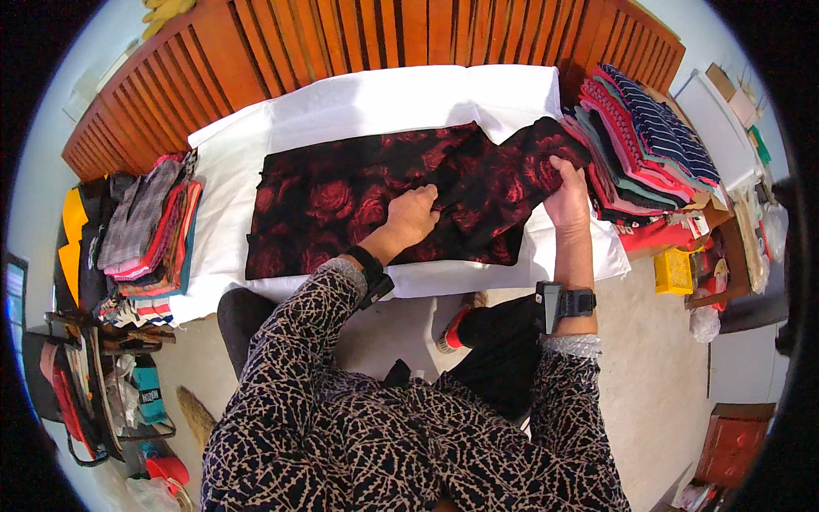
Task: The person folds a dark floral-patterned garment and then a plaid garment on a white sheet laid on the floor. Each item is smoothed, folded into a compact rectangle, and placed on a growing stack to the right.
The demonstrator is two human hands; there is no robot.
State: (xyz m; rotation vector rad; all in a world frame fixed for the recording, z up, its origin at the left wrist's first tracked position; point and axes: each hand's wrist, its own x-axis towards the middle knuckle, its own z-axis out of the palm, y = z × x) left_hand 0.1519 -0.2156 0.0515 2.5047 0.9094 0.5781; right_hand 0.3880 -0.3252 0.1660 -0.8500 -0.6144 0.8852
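A black garment with a dark red rose print (333, 198) lies spread on a white cloth (358, 102) in front of me. Its right part, perhaps a sleeve, is folded over towards the right. My left hand (413, 216) rests on the middle of the garment with its fingers curled; the fingertips are partly hidden, so a grip there is not certain. Between the thumb and fingers of my right hand (568, 192), the right end of the fabric is pinched and slightly raised.
Folded clothes are stacked at the left (144, 224) and the right (640, 147) of the white cloth. A slatted wooden panel (384, 35) borders the far side. A yellow plastic basket (673, 272) is below the right stack.
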